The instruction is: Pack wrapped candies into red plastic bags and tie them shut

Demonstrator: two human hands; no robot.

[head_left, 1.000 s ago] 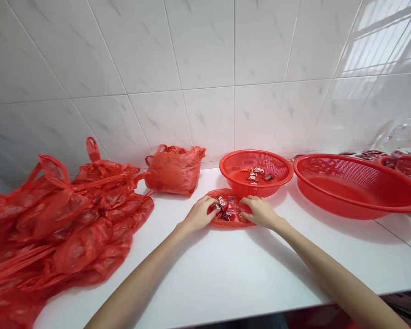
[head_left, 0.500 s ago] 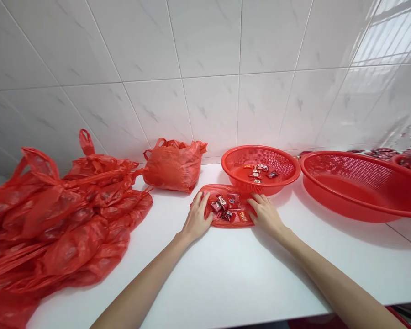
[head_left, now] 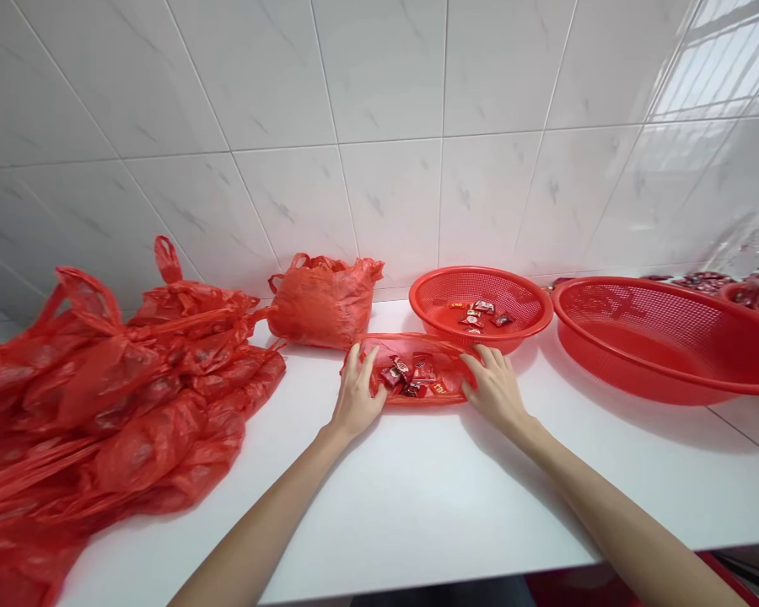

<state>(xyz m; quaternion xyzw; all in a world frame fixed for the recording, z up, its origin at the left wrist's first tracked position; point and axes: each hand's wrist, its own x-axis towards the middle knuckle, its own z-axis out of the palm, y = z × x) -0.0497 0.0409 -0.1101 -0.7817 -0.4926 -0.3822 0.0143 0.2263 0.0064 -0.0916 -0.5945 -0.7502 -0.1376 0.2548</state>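
Note:
A red plastic bag (head_left: 417,401) with its mouth spread wide lies on the white counter between my hands. Several wrapped candies (head_left: 411,377) show inside it. My left hand (head_left: 359,394) grips the bag's left side, thumb at the near rim and fingers along the far side. At the opposite end, my right hand (head_left: 492,384) holds the bag's right side with bent fingers; its fingertips are partly hidden by the film. Just behind the bag stands a round red colander (head_left: 436,316) with several wrapped candies in it.
Many filled red bags (head_left: 132,421) are heaped at the left. A full red bag (head_left: 322,303) stands by the tiled wall. A larger red basket (head_left: 638,367) sits at the right, with more wrapped pieces (head_left: 702,282) behind it. The counter's front edge runs below my forearms.
The bag's mouth has been pulled wider, its left side going left and its far rim rising. My left hand has moved slightly left, and my right hand slightly up.

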